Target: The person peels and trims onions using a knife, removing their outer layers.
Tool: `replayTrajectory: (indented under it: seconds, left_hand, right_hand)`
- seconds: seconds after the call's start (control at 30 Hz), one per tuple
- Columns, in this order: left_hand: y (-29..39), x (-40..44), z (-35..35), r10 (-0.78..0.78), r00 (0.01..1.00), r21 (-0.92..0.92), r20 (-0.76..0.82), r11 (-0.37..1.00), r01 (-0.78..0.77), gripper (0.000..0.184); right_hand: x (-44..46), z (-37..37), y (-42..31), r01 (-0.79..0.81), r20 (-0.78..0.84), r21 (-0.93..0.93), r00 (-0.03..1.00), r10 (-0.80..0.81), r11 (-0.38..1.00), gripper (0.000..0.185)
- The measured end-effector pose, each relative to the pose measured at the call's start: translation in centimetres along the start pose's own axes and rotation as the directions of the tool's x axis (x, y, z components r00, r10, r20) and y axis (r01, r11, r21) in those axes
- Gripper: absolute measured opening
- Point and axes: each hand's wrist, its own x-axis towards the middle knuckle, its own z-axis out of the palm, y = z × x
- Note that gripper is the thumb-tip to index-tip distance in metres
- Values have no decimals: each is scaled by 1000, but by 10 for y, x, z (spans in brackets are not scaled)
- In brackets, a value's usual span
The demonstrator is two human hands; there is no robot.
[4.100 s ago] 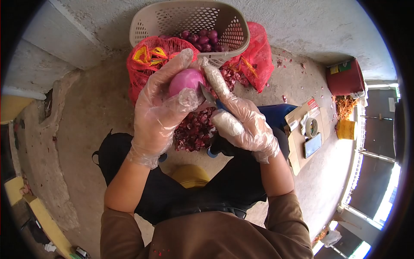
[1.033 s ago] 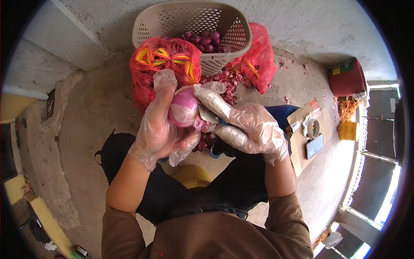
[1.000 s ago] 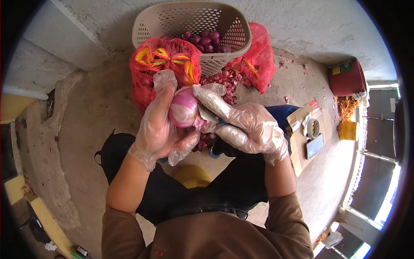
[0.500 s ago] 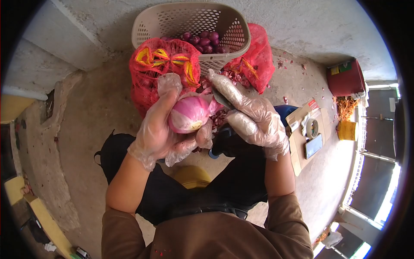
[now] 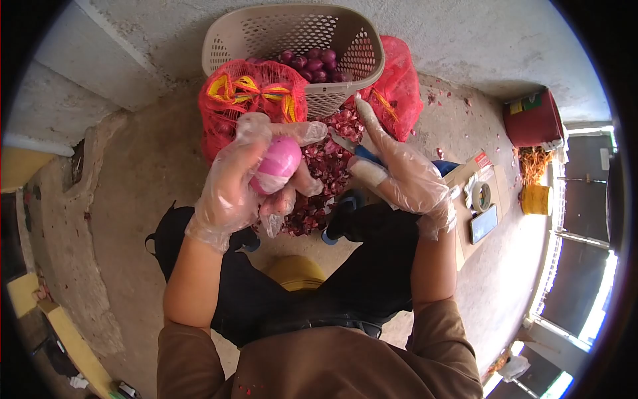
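My left hand [image 5: 232, 176], in a clear plastic glove, is closed around a smooth pink-purple onion [image 5: 278, 163] with a paler patch at its lower side. My right hand [image 5: 405, 173], gloved the same way with whitish wrapping on its fingertips, is a short way to the right of the onion. A small knife [image 5: 362, 152] with a blue handle lies in that hand, its blade pointing left toward the onion; the index finger stretches forward. Below both hands, a heap of dark red onion skins [image 5: 322, 169] covers the floor between my feet.
Ahead stands a beige perforated basket [image 5: 292, 13] with several purple onions [image 5: 316, 63]. Red mesh sacks [image 5: 216, 126] flank it. To the right are cardboard [image 5: 455, 193] with a tape roll [image 5: 481, 197] and a phone [image 5: 484, 226], a red bucket [image 5: 531, 120] and a yellow container [image 5: 535, 201].
My right hand has moved away to the right from the onion, and its index finger is now straighter. The loose skin strip has come off. My left hand has turned the onion slightly.
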Motion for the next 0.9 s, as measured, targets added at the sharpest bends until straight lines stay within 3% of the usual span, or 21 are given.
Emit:
replayTrajectory:
  seconds: [0.07,0.2,0.23,0.5,0.63,0.83,0.9]
  left_hand:
    - [0,4,4,-38,997,-26,60,999,40,57]
    - [-10,4,16,-7,1000,-71,-23,997,5,49]
    - [-13,6,20,7,995,-79,-99,997,-15,48]
    - [-24,14,16,33,982,-95,-188,994,-52,50]
    - [-24,18,14,4,964,-97,-266,995,-31,50]
    - [-20,13,15,-64,988,-138,-143,989,44,49]
    - [-22,12,17,-30,989,-76,-145,997,19,48]
  right_hand:
    - [-1,-5,-7,-126,114,39,986,121,991,78]
    - [-5,-20,-21,-302,282,254,932,228,919,78]
    - [-5,-20,-20,-296,284,268,934,218,917,78]
    - [-7,-14,-18,-243,260,355,953,154,903,74]
    - [-8,-21,-23,-305,264,363,940,217,880,71]
    - [-7,-20,-18,-289,264,319,942,208,903,73]
    - [-8,-20,-19,-290,260,304,942,213,907,73]
